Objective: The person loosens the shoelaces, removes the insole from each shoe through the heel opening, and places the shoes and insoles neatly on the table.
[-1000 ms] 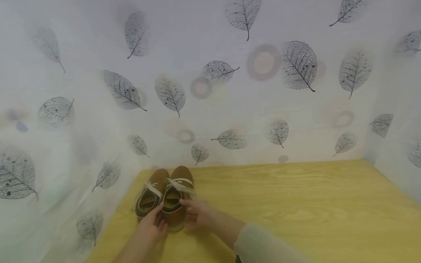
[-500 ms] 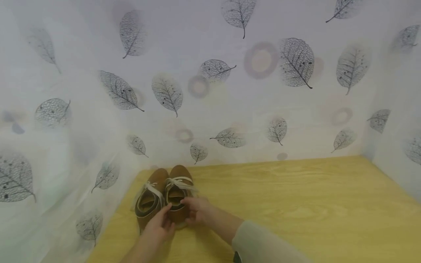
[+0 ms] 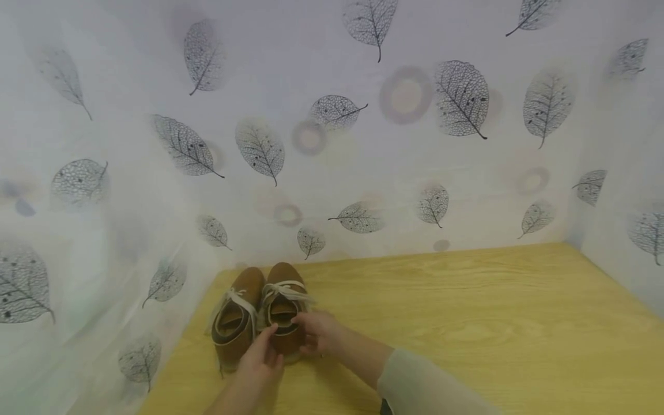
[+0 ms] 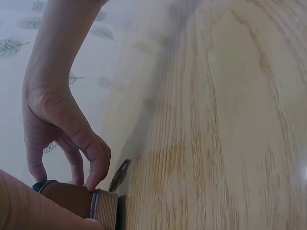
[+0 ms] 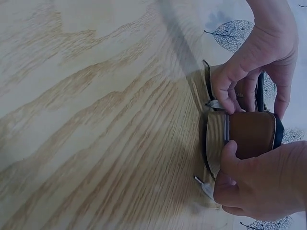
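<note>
Gripping the rightmost shoe, left hand and right hand at its heel, brown interior visible.

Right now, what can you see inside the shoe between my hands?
In the shoe, the head view shows dark lining and a brown inner surface. The toe's inside is covered by the upper and laces; your left hand and right hand hide parts of the opening's edge.

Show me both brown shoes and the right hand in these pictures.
Shoe at picture left [image 3: 231, 320]: head view, inside its opening.
Shoe at picture right [image 3: 282, 314]: head view, inside its opening.
Right hand [image 3: 321, 332]: head view, middle of the hand.
</note>
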`<state>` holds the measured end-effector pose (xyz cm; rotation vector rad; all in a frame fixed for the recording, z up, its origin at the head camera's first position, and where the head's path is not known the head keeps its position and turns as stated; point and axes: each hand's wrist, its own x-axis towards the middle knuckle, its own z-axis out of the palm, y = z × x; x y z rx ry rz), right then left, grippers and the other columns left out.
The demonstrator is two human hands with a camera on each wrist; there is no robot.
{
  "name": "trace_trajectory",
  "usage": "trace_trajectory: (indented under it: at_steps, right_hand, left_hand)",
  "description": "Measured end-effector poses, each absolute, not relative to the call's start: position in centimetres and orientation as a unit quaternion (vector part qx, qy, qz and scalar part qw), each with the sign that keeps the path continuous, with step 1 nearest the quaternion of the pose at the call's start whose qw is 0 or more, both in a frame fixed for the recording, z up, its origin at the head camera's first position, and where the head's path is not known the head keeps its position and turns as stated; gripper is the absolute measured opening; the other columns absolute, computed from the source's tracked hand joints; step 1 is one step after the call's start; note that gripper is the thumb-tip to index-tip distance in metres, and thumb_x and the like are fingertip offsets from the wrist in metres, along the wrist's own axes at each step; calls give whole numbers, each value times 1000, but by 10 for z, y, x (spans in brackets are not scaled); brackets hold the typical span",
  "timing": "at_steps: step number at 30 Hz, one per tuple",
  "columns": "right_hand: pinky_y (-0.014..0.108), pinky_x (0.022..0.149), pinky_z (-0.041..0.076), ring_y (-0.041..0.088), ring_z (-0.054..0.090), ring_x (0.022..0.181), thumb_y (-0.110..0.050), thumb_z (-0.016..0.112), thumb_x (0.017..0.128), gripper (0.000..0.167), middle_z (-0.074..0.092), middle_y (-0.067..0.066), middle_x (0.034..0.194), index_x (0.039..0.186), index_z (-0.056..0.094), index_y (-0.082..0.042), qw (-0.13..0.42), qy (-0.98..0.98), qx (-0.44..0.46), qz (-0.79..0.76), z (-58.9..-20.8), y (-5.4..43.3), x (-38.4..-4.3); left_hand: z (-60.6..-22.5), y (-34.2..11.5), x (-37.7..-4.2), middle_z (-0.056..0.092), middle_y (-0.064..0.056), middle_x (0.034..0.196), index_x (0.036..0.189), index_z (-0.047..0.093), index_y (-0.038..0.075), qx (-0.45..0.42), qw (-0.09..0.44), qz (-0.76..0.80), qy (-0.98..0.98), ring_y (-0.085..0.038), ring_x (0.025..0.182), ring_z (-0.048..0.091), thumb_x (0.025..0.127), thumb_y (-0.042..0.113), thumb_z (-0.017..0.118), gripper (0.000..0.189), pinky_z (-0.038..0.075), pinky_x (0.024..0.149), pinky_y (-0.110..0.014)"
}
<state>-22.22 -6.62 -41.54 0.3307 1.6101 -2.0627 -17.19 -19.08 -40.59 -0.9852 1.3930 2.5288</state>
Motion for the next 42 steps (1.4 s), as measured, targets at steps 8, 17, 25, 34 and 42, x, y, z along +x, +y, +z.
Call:
trace_trajectory:
  at_steps: [8, 17, 25, 34, 42]
  right_hand:
    - [41, 83, 54, 34, 60, 99, -9, 67, 80, 33, 61, 27, 110, 108, 57, 4, 243, 588, 140, -758, -416, -54, -220]
    - [35, 74, 56, 32, 62, 94, -9, 68, 77, 36, 62, 28, 107, 109, 56, 5, 239, 603, 139, -748, -422, -45, -219]
    - [37, 77, 56, 31, 62, 95, -8, 68, 77, 40, 61, 28, 108, 112, 53, 4, 238, 601, 134, -751, -420, -35, -217]
    - [32, 72, 55, 27, 61, 90, -9, 67, 77, 43, 59, 24, 105, 116, 51, 2, 232, 618, 127, -740, -419, -25, -212]
    - [30, 70, 53, 25, 60, 90, -11, 66, 78, 40, 60, 21, 105, 114, 51, 0, 233, 633, 125, -728, -417, -14, -207]
  left_hand:
    - [-412, -178, -174, 44, -5, 120, 97, 53, 17, -332, 36, 811, 480, -20, 105, 34, 86, 21, 67, 18, 39, 85, -26]
    - [-420, -177, -164, 64, 10, 92, 87, 64, 26, -245, 68, 834, 491, -12, 101, 44, 88, 22, 66, 5, 42, 81, -20]
    - [-420, -169, -162, 63, 13, 89, 91, 60, 25, -236, 74, 831, 498, -6, 88, 51, 89, 22, 65, 6, 44, 81, -19]
    - [-420, -157, -158, 64, 14, 79, 83, 60, 25, -257, 73, 834, 483, -7, 83, 54, 81, 27, 74, 14, 43, 82, -23]
    - [-424, -149, -153, 63, 9, 101, 100, 60, 21, -241, 97, 841, 475, -11, 98, 51, 87, 23, 67, 15, 45, 85, -21]
